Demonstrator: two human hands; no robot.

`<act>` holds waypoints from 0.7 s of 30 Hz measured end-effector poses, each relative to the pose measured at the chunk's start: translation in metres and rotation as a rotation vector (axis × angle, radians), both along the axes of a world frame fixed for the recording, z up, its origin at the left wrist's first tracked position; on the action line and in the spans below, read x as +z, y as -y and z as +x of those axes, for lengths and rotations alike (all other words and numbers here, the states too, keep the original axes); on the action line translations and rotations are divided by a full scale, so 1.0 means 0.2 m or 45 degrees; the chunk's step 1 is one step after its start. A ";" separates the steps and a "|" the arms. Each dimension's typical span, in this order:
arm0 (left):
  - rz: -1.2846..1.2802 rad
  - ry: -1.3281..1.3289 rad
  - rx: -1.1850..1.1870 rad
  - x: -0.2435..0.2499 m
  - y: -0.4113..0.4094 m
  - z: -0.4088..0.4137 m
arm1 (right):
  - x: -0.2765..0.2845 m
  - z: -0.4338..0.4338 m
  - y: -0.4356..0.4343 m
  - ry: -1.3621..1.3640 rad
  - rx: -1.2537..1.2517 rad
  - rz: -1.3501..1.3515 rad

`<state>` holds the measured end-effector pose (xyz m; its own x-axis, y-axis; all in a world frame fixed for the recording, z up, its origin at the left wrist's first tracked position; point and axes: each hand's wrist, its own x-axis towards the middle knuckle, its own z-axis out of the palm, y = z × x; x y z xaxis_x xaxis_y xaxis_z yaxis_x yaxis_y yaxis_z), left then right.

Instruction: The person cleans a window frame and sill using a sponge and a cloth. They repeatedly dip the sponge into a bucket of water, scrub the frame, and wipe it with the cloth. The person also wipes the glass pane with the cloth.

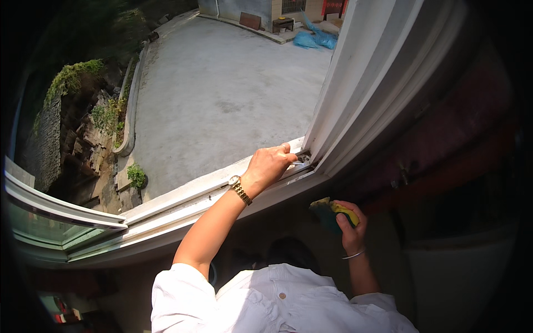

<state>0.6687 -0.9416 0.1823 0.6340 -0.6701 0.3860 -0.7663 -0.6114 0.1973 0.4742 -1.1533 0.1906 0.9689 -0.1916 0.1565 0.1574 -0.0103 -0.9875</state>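
My left hand [270, 165], with a gold-coloured watch [240, 190] on its wrist, reaches to the right end of the white window's bottom track [208, 199]. Its fingers are curled around what looks like a thin, shiny tool [298, 163], whose tip points into the corner; the rest is hidden by the hand. Dark dirt [306, 157] lies in that corner beside the fingertips. In front of my body, inside the sill, my right hand [353, 227] grips a yellow and dark green scouring sponge [347, 213]. One end of the sponge is soiled.
The upright window frame [354, 83] rises at the right. A sliding glass sash [37, 224] stands at the far left. Outside, below, lies a concrete yard [225, 83] with blue plastic sheeting [315, 39] near a building. Shade darkens the room side.
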 end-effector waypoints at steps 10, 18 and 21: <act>0.081 -0.083 -0.043 -0.07 0.14 0.11 | -0.01 0.18 0.15 -0.117 0.269 0.107; -0.044 0.089 0.657 0.23 -0.21 0.23 | 0.05 0.29 0.04 0.028 0.521 -0.038; 0.080 -0.001 0.911 0.33 -0.48 0.12 | 0.09 0.38 -0.07 0.194 0.564 -0.206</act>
